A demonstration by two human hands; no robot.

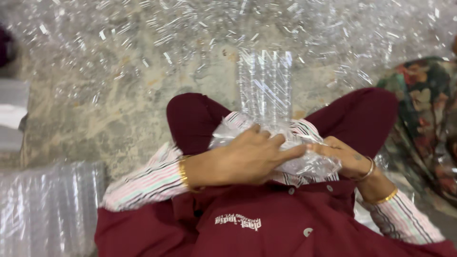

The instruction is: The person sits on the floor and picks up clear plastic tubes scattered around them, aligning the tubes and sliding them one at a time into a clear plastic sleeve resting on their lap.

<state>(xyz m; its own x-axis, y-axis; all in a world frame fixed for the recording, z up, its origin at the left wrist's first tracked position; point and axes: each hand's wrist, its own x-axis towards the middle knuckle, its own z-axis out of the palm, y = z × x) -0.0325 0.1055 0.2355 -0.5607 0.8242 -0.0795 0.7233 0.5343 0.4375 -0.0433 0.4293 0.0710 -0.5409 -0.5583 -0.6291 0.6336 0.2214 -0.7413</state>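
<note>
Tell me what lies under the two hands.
Under the left hand and right hand lies a crumpled clear plastic bag, resting on the maroon lap. What the bag holds is hidden by the fingers.

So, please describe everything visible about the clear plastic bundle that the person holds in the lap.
The clear plastic bundle is a tall, upright column of transparent, glossy, ribbed material, standing between the knees. Its lower end sits in crumpled clear plastic wrap on the lap. The left hand lies flat over that wrap, fingers spread; the right hand presses it from the other side. What the column contains cannot be told.
</note>
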